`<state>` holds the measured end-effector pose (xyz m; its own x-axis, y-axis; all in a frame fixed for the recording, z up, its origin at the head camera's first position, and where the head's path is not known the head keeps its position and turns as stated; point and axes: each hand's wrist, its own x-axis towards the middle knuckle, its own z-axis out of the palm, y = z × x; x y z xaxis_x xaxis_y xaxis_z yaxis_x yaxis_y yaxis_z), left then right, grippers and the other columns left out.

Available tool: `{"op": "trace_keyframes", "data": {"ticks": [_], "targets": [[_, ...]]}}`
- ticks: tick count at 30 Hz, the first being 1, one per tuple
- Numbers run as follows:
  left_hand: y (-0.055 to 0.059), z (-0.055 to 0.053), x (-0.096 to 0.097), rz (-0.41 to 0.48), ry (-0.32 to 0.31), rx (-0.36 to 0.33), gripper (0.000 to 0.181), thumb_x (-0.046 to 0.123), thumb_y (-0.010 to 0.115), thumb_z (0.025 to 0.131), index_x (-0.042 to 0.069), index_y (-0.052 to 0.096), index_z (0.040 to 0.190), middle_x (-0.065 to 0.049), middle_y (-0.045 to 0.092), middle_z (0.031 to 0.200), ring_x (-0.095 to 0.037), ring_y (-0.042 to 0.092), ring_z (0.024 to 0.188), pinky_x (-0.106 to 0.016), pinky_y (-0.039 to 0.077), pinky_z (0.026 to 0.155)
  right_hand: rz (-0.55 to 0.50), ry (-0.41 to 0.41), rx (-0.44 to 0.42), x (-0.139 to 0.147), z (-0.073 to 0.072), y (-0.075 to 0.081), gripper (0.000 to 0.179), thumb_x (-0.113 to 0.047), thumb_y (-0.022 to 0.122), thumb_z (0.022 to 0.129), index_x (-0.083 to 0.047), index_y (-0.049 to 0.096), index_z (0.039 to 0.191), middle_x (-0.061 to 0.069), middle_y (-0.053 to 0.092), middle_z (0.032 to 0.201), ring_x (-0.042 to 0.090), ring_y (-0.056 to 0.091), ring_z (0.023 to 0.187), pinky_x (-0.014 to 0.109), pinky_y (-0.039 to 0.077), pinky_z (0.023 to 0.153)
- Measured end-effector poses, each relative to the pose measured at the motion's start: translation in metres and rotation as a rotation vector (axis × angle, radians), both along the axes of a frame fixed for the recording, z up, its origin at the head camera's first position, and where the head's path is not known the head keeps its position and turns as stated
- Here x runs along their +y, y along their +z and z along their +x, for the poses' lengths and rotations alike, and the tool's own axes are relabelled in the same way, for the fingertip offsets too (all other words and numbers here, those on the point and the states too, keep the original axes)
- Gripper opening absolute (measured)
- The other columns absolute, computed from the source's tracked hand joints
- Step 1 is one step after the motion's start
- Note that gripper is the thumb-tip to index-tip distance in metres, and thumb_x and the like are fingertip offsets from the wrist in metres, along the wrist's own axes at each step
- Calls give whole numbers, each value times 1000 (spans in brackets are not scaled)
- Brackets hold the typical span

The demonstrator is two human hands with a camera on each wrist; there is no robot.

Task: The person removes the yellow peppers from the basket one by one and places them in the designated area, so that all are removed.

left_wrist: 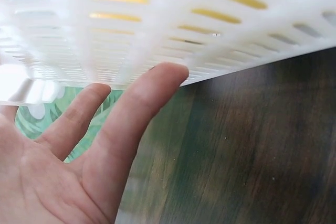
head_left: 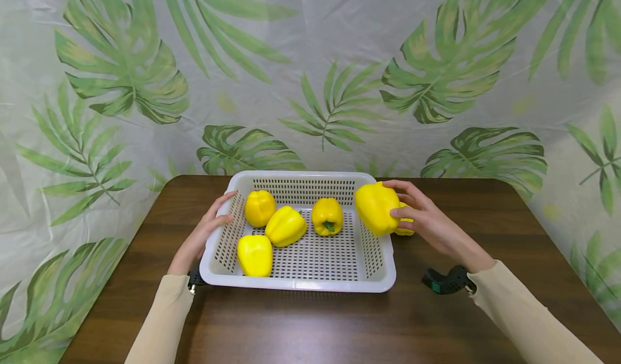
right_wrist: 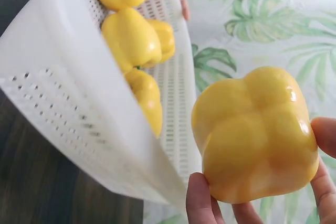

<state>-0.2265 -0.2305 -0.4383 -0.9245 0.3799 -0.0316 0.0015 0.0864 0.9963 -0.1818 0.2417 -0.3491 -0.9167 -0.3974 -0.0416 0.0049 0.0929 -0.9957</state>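
My right hand (head_left: 418, 213) holds a yellow bell pepper (head_left: 375, 207) over the right rim of a white perforated plastic basket (head_left: 310, 284). In the right wrist view, fingertips grip this pepper (right_wrist: 257, 137) from its sides, with its lobed end facing the camera. Inside the basket, three yellow bell peppers cluster at the left, one of them the front pepper (head_left: 255, 256), and another pepper (head_left: 327, 217) lies near the middle. My left hand (head_left: 204, 234) rests at the basket's left side, its fairly straight fingers (left_wrist: 142, 103) against the outer wall.
Another yellow pepper (head_left: 405, 225) is on the table right of the basket, partly hidden behind my right hand. The dark wooden table (head_left: 310, 326) bears the basket. Behind it hangs a leaf-printed cloth (head_left: 339, 40). A black strapped device (head_left: 445, 281) sits at my right wrist.
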Motion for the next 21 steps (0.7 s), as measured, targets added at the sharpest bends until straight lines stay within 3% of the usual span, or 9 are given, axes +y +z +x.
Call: {"op": "trace_keyframes", "data": {"ticks": [10,21], "targets": [[0,1,0,-5,1,3,61,19,42,99,24,14,153,-18,9,154,-55,32,125,-64,45,83,-61,-34,44,25,1,-8,48,-8,47,98,-22,36,142,11,34,135,20,51,106,33,50,83],[0,1,-1,3,-2,-2,61,20,42,99,24,14,153,-18,9,155,-54,31,126,-64,44,83,-114,-124,81,48,1,-21,46,-8,44,100,-22,35,143,4,32,136,16,48,109,30,50,81]]}}
